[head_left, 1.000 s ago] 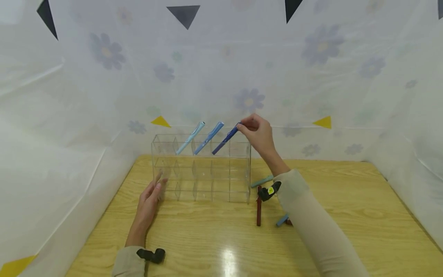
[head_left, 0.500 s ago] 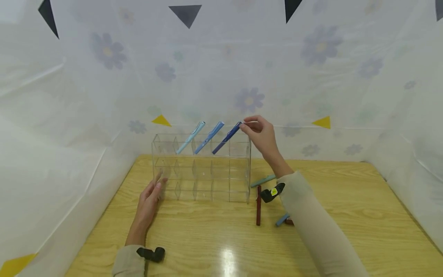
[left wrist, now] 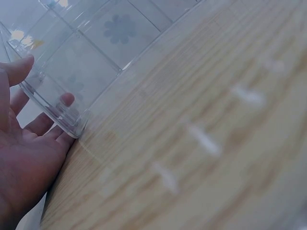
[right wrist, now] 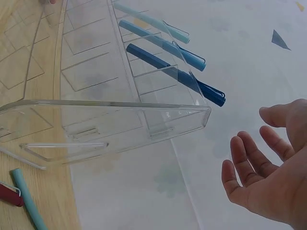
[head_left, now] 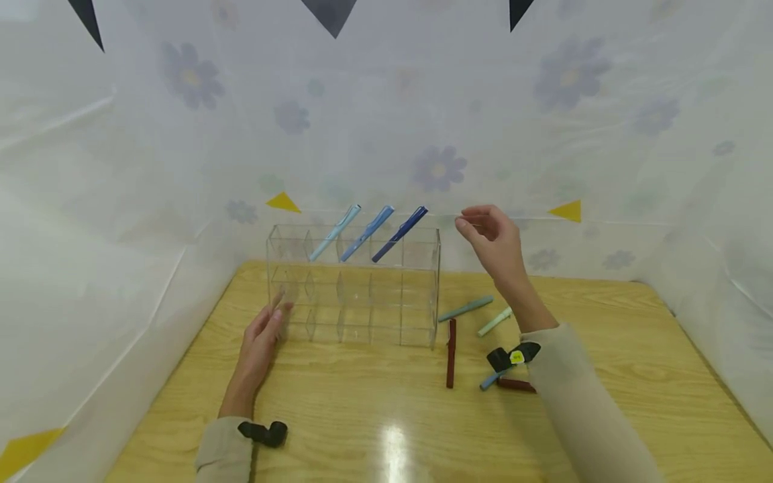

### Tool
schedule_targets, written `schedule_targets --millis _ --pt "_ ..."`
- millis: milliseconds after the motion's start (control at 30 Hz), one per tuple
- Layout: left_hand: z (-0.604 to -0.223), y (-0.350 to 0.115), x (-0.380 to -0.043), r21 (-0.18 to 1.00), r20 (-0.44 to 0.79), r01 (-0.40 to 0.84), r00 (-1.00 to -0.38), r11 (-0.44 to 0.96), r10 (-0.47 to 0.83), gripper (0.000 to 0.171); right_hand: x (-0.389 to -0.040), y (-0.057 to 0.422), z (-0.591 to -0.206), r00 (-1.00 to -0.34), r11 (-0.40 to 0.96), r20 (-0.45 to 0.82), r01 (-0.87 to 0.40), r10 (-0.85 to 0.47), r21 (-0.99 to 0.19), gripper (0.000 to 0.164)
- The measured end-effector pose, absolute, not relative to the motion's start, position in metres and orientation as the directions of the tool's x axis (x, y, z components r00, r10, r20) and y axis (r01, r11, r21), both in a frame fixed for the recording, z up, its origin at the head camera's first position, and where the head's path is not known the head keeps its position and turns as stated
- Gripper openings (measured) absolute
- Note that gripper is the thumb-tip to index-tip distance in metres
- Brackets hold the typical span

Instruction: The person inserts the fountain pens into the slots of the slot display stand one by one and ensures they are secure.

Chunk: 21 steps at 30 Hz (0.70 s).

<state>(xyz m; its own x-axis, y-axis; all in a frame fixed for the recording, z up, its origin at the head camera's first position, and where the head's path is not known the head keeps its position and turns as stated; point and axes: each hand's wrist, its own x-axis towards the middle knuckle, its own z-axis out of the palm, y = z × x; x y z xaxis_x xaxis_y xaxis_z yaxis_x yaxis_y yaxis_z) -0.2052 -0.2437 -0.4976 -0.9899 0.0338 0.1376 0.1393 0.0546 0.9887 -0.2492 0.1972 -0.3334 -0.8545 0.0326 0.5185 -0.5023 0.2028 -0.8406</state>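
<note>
A clear acrylic pen rack (head_left: pixel 355 305) with three tiers of compartments stands on the table. In neighbouring top-tier compartments lean a pale blue pen (head_left: pixel 335 233), a mid-blue pen (head_left: pixel 367 233) and a dark blue pen (head_left: pixel 400 234), all slanting up to the right. My left hand (head_left: pixel 261 341) grips the rack's lower left side; the left wrist view shows the thumb (left wrist: pixel 21 70) on one side of the edge and fingers round the other. My right hand (head_left: pixel 492 243) hangs in the air right of the rack, fingers loosely bent, holding nothing.
On the wooden table right of the rack lie a grey-green pen (head_left: pixel 466 308), a pale green pen (head_left: pixel 495 322), a dark red pen (head_left: pixel 451 353), a blue pen (head_left: pixel 491 381) and another dark red pen (head_left: pixel 516 385), partly under the right sleeve. Patterned sheeting (head_left: pixel 374 134) encloses the back and sides.
My right hand has let go of the dark blue pen's upper end and moved away to the right. That pen stays leaning in the rack. The left hand keeps its place.
</note>
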Motion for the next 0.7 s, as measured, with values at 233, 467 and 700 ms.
schedule_targets --millis 233,467,700 --pt "-0.496 -0.242 -0.205 0.987 0.139 0.141 -0.99 0.074 0.024 0.051 -0.226 0.21 -0.34 -0.852 0.196 0.522 -0.508 0.026 -0.839 0.025" --pt "-0.495 -0.242 -0.205 0.983 0.156 0.156 -0.988 0.099 0.005 0.051 -0.205 0.22 -0.358 -0.885 0.175 0.464 -0.452 0.038 -0.875 0.025" --pt "-0.496 -0.242 -0.204 0.983 0.148 0.148 -0.989 0.11 0.011 0.051 -0.19 0.222 -0.382 -0.909 0.169 0.414 -0.399 0.058 -0.901 0.026"
